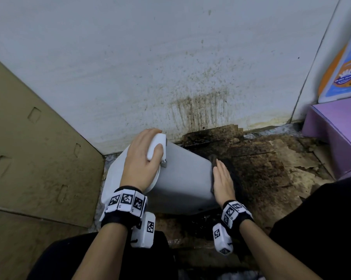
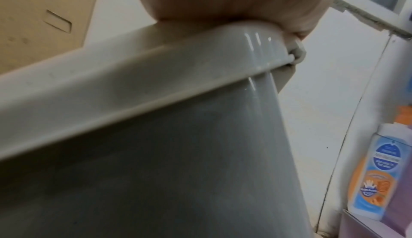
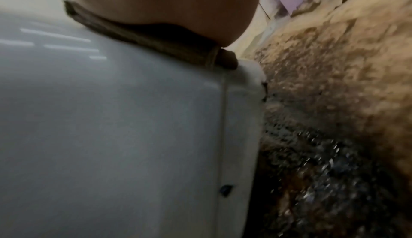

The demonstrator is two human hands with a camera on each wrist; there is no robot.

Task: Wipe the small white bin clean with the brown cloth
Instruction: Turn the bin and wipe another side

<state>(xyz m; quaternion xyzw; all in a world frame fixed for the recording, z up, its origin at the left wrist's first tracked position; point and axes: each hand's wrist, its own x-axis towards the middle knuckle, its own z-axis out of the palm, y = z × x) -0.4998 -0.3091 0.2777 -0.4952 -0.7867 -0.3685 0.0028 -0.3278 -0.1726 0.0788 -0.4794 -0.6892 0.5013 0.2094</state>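
The small white bin (image 1: pixel 182 178) is tipped over on the stained floor, its top end toward the left. My left hand (image 1: pixel 142 158) grips the bin's upper rim (image 2: pixel 156 76), fingers and thumb curled round the white corner. My right hand (image 1: pixel 223 182) lies flat with straight fingers on the bin's right side, pressing the brown cloth (image 1: pixel 233 174) against it. In the right wrist view the palm sits on the cloth (image 3: pixel 156 42), a folded dark strip on the bin wall (image 3: pixel 111 127). The fingertips of both hands are hidden in the wrist views.
A stained white wall (image 1: pixel 170 67) stands just behind the bin. Cardboard (image 1: pixel 29 148) leans at the left. A purple box (image 1: pixel 336 134) with a blue and orange bottle (image 1: pixel 344 73) is at the right. The floor (image 1: pixel 271 162) is covered in dirty, wet brown board.
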